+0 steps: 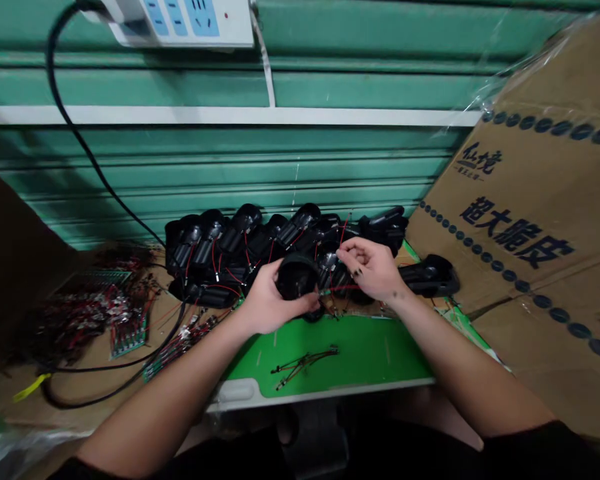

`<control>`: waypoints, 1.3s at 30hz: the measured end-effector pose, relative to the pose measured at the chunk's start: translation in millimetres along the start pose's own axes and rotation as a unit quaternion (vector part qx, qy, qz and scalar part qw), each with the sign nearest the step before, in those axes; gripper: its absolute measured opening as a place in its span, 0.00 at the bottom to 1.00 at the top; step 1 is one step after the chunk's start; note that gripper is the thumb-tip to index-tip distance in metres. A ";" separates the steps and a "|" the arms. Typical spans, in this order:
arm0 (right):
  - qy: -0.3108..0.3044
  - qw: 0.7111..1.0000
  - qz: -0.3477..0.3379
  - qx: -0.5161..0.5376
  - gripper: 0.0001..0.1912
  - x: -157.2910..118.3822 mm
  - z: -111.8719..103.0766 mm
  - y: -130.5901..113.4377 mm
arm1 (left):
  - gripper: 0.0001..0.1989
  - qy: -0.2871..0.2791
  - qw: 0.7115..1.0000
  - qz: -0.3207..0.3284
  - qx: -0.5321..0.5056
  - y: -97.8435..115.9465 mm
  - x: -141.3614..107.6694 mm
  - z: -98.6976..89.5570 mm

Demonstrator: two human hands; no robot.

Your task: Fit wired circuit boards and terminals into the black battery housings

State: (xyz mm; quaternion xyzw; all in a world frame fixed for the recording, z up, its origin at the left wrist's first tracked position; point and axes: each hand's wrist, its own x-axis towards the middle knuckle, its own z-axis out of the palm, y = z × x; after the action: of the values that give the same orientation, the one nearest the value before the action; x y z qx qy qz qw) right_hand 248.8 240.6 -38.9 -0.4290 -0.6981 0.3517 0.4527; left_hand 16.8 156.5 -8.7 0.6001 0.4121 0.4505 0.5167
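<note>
My left hand [273,303] is wrapped round a black plastic housing [297,277] with a round, cup-like opening turned up toward me. To its right, my right hand [373,267] pinches a thin red wire [344,230] between thumb and fingertips. Another stretch of red wire runs from near the housing toward the right palm. Behind both hands lies a heap of similar black housings [245,220], several with red wires trailing out. On the green board [395,347] in front of me rests a small bunch of wired parts [306,363].
Bundles of red-wired parts and small green circuit boards [129,333] lie at left, crossed by a black cable [87,143]. A large cardboard box [530,220] stands at right. Behind is a green slatted wall [355,80] with a white power strip [190,23].
</note>
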 end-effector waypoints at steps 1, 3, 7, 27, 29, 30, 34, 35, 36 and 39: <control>0.013 1.000 0.013 0.017 0.26 4.1 -3.0 3.0 | 0.17 -0.032 0.999 -0.009 0.025 -0.6 -0.3 -0.5; 0.034 0.998 0.031 0.052 0.30 9.2 -7.0 5.5 | 0.14 -0.081 0.994 -0.024 0.074 -3.6 -0.6 -0.3; 0.026 0.990 0.033 0.135 0.34 7.8 -7.6 -2.7 | 0.18 -0.140 0.978 -0.058 0.143 -11.1 -0.8 1.2; -0.161 0.946 0.066 0.272 0.32 -4.8 -9.7 -23.3 | 0.26 0.049 0.968 -0.137 -0.204 -14.5 8.0 5.9; -0.180 0.945 0.067 0.263 0.29 -6.7 -8.1 -23.2 | 0.27 0.086 0.959 -0.132 -0.236 -17.2 10.4 7.4; -0.181 0.948 0.061 0.255 0.27 -7.6 -7.2 -23.3 | 0.27 0.100 0.957 -0.128 -0.241 -18.4 11.4 8.0; -0.154 0.967 -0.001 0.201 0.19 -10.6 -4.9 -25.9 | 0.32 0.131 0.960 -0.094 -0.227 -20.6 13.6 10.7; -0.151 0.970 -0.010 0.192 0.18 -11.3 -5.0 -26.9 | 0.34 0.130 0.963 -0.084 -0.223 -20.5 13.7 11.5; -0.149 0.970 -0.013 0.190 0.18 -12.0 -5.3 -27.8 | 0.35 0.124 0.965 -0.075 -0.219 -20.5 13.6 12.1; -0.146 0.967 0.001 0.210 0.20 -13.9 -6.7 -29.1 | 0.36 0.102 0.971 -0.050 -0.212 -21.0 12.9 13.7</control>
State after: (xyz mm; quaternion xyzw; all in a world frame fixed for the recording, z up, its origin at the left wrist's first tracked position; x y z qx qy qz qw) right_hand 250.0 217.3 -15.6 -0.2695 -0.6667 0.5496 0.4252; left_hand 32.7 168.2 -28.8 0.4067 0.3871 0.5601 0.6091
